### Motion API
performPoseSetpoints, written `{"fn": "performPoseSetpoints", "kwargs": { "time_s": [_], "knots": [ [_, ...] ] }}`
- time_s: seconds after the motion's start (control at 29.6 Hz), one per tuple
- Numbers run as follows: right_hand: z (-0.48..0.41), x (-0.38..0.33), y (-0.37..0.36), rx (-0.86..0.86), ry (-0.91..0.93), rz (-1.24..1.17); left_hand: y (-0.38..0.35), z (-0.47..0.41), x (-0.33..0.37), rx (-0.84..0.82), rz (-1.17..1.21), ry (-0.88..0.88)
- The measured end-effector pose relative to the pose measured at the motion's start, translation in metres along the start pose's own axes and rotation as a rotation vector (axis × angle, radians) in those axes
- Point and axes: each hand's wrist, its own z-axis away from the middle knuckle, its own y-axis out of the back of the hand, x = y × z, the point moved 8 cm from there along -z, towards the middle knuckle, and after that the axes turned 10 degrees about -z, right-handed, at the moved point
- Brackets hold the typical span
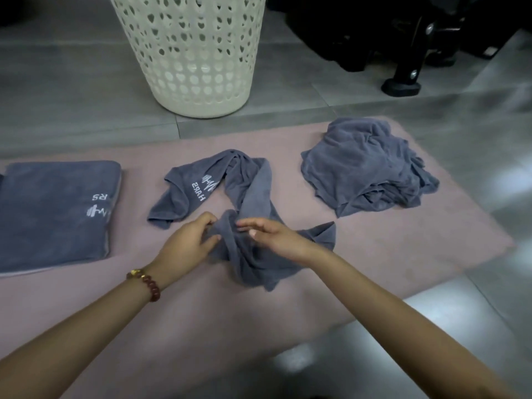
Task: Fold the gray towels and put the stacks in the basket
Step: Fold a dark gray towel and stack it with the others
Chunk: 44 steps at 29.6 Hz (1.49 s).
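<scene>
A crumpled gray towel (pixel 244 197) with white lettering lies twisted in the middle of the pink mat (pixel 374 254). My left hand (pixel 187 240) pinches a bunched fold of it at its near end. My right hand (pixel 273 234) rests on the same bunch from the right, fingers partly spread over the cloth. A folded stack of gray towels (pixel 54 211) lies flat at the left of the mat. A loose heap of gray towels (pixel 365 168) sits at the far right. The white perforated basket (pixel 190 53) stands on the floor beyond the mat.
Black equipment with a metal leg and rubber foot (pixel 403 82) stands on the gray tiled floor at the back right. The mat's right and near-right edges give way to shiny floor tiles (pixel 431 326).
</scene>
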Motion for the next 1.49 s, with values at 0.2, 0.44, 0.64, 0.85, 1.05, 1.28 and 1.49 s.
{"fn": "performPoseSetpoints", "kwargs": {
  "time_s": [0.2, 0.44, 0.64, 0.85, 1.05, 1.28, 1.49],
  "knots": [
    [0.025, 0.058, 0.08, 0.211, -0.242, 1.01, 0.022, 0.005, -0.049, 0.214, 0.324, 0.355],
    [0.053, 0.041, 0.075, 0.288, 0.098, 0.159, 0.031, -0.017, -0.047, 0.239, 0.817, 0.502],
    [0.034, 0.014, 0.057, 0.371, -0.006, -0.904, -0.038, 0.008, 0.004, -0.36, 0.29, 0.078],
    [0.031, 0.0, 0.058, 0.361, -0.055, -0.579, -0.084, 0.036, -0.002, -0.351, -0.213, -0.052],
    [0.055, -0.005, 0.066, 0.271, 0.085, -0.412, -0.072, 0.037, -0.014, -0.195, -0.111, 0.079],
    [0.065, -0.016, 0.043, 0.047, 0.142, -0.469, -0.082, 0.026, 0.019, -0.074, 0.114, 0.049],
    [0.065, -0.025, 0.085, 0.44, 0.205, -0.507, 0.002, -0.002, -0.024, 0.25, 0.803, 0.34]
  ]
}}
